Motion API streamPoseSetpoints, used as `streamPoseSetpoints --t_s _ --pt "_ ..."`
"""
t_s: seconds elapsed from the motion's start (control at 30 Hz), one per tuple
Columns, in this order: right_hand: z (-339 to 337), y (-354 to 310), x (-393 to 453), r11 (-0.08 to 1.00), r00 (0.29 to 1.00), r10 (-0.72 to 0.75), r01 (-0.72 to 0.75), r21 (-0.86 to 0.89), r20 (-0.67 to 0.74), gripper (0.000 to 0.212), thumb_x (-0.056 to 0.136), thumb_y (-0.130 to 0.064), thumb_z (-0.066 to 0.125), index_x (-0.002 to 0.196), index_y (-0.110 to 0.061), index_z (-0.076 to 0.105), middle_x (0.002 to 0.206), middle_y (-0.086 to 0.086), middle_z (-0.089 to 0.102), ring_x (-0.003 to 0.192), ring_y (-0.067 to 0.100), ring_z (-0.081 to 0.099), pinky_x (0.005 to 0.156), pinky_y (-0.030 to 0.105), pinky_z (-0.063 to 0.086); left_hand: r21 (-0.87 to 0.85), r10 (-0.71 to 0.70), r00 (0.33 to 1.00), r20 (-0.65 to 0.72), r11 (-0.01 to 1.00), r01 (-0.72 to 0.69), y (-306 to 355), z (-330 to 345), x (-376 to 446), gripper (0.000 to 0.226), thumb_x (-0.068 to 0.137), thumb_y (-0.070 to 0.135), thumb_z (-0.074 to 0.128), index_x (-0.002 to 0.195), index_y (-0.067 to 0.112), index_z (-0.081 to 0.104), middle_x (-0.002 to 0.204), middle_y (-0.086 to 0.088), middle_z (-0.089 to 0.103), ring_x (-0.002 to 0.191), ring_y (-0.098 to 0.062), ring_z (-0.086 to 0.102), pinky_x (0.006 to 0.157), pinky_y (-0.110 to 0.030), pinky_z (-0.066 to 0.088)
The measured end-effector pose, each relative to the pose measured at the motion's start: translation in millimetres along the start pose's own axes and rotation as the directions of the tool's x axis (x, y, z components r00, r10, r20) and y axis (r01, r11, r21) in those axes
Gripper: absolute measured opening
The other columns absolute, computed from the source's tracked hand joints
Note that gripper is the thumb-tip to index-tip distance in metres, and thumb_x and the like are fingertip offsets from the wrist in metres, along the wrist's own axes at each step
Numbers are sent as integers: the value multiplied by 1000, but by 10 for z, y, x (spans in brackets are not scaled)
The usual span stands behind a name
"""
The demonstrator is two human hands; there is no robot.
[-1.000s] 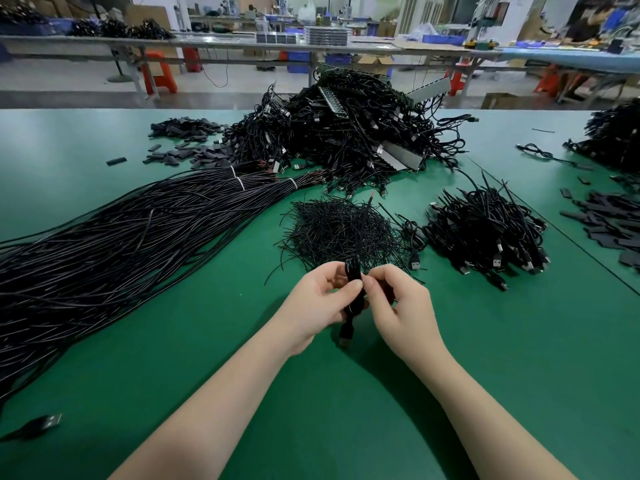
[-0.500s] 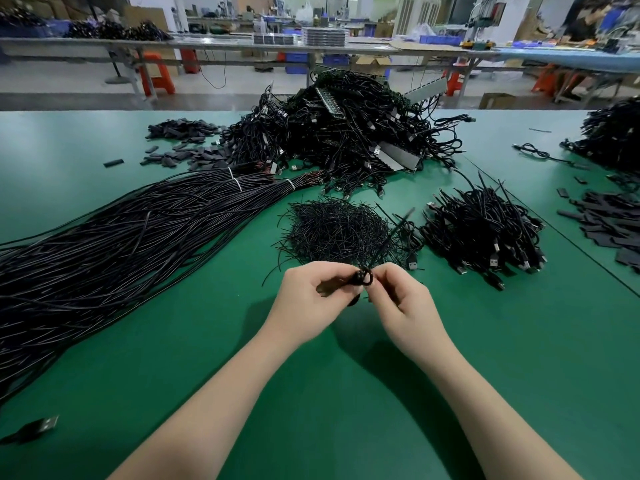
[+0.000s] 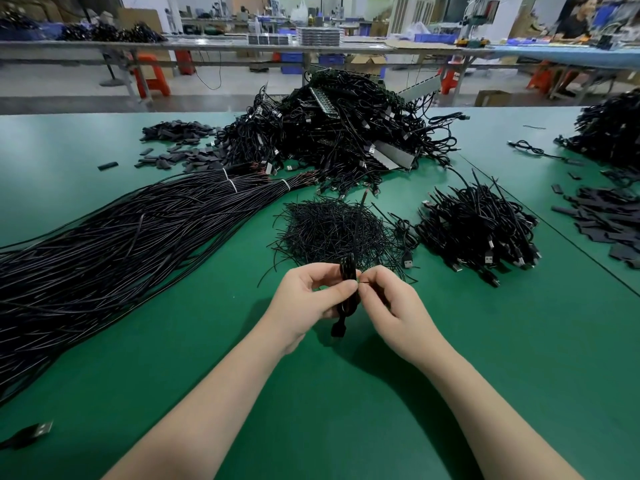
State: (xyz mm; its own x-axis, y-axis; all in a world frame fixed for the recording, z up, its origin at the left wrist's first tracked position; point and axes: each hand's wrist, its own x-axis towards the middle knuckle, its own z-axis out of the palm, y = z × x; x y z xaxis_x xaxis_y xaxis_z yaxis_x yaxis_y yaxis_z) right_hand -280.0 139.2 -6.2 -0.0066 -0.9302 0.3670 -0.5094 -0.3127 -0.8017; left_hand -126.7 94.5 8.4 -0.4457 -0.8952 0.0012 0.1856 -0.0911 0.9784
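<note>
bench (image 3: 502,375): green top, carries everything; both forearms come in over its near edge.
long cables (image 3: 104,258): thick black bundle, runs from the left edge toward the middle, white bands near its far end.
heap (image 3: 346,133): big tangle of black cables with grey strips in it, middle of the far edge.
coiled pile (image 3: 474,230): small tied cables with USB plugs, right of middle, just beside the ties.
ties (image 3: 329,226): loose mound of thin black wires, middle of the bench, just beyond the hands.
sleeves (image 3: 176,129): flat black pieces, left of the heap near the far edge.
left hand (image 3: 308,299): fingers and thumb curled round the coil, clamped on it.
right hand (image 3: 391,306): thumb and forefinger pinched on the tie, right against the coil.
coil (image 3: 347,271): small black cable loop, upright between both hands, held above the bench middle on the near side of the ties; its plug hangs below the hands.
tie (image 3: 362,281): thin wire at the coil's middle, mostly hidden by fingertips; whether it goes round the coil, cannot tell.
loose plug (image 3: 38,429): USB end, near-left corner.
</note>
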Motion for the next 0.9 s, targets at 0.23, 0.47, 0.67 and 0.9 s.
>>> streamPoseSetpoints --t_s 0.23,0.47,0.67,0.9 --pt "8 -19 -11 999 1000 11 -11 31 14 28 99 -27 47 71 -25 43 60 -16 41 58 3 34 55 22 31 -34 -94 994 53 995 96 53 8 -33 20 84 8 69 83 25 80 81 3 74 73 -9 69 61 -20 55" --pt "17 -30 -5 994 990 -104 106 18 -91 29 98 -21 47 70 -18 44 61 -12 39 57 4 34 53 19 30 -84 -192 977 90 976 200 95 1 -30 16 86 8 67 85 19 78 81 1 74 72 -8 71 54 -18 51" --pt "56 -35 -11 997 990 -67 71 29 -123 24 94 -20 49 72 -12 50 61 -12 42 57 4 35 54 22 31 -4 -109 991 71 994 109 106 -14 -21 20 89 4 66 85 20 77 79 4 73 67 -6 68 54 -16 50" --pt "47 -104 24 849 978 204 -157 505 -40 30 90 -18 51 66 -2 41 54 -8 37 52 8 29 50 21 24 426 429 903 -31 823 -376 -12 48 -9 31 79 -10 71 93 18 75 91 8 74 83 -4 70 79 -20 53"
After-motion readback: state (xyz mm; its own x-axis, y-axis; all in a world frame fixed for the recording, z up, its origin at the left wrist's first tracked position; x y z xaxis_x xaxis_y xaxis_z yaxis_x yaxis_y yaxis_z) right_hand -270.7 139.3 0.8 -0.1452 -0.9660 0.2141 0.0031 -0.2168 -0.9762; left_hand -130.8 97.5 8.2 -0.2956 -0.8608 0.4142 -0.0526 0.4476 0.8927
